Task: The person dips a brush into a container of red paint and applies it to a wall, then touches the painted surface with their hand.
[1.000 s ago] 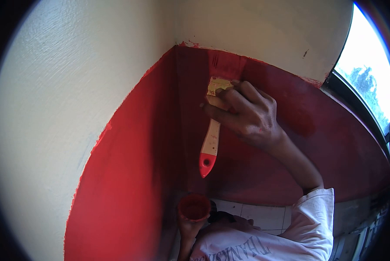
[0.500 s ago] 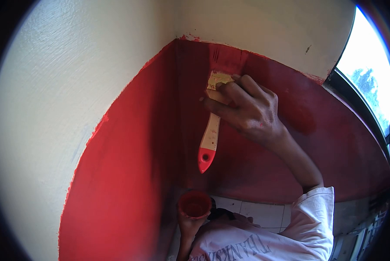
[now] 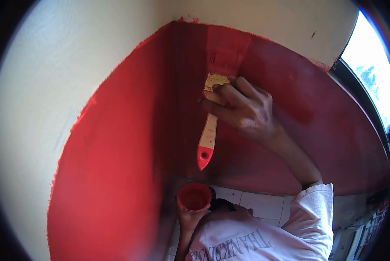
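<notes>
My right hand [image 3: 247, 108] is closed around a flat paintbrush [image 3: 209, 130] near its metal ferrule. The brush has a pale wooden handle with a red tip pointing down, and its bristle end meets the red wall [image 3: 273, 143]. Above the bristles runs a brighter, wet-looking red stroke [image 3: 225, 45] close to the corner. Low in front of my body, my left hand [image 3: 190, 219] grips a round paint cup [image 3: 195, 198], its rim and inside coated red. The cup's mouth faces up.
Cream wall [image 3: 264, 17] lies above the uneven red paint edge. The adjoining left wall [image 3: 112, 165] is red below and cream above. A bright window [image 3: 371, 65] is at the right, and white floor tiles [image 3: 262, 204] show below.
The brush has moved down the wall, leaving a longer bright stroke above it. The view has tilted slightly downward. My left hand still holds the cup.
</notes>
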A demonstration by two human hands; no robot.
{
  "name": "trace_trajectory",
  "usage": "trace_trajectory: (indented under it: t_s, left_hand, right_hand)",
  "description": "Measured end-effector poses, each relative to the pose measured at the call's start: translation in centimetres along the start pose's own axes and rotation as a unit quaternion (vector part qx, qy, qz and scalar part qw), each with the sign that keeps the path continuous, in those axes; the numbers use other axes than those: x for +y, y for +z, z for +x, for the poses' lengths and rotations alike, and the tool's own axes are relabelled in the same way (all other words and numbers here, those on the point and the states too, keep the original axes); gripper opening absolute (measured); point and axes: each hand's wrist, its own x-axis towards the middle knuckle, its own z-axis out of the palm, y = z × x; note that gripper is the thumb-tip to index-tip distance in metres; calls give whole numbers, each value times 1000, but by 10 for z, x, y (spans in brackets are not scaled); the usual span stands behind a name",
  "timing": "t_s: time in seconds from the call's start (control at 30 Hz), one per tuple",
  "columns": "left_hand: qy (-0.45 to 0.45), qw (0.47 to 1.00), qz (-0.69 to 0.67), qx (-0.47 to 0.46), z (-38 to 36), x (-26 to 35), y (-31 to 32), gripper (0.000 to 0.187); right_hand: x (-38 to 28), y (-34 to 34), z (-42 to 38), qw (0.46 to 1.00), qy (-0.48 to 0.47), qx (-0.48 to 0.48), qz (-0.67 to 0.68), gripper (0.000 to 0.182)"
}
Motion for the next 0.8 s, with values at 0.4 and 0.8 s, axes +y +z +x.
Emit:
trace_trajectory:
  t_s: [0.4, 0.8]
  left_hand:
    - [15, 1000, 13, -5, 33, 22, 2, 78]
    - [-12, 1000, -1, -23, 38, 16, 7, 82]
  right_hand:
    - [-14, 23, -47, 995, 44, -90, -2, 24]
    - [-38, 41, -108, 973, 128, -186, 52, 32]
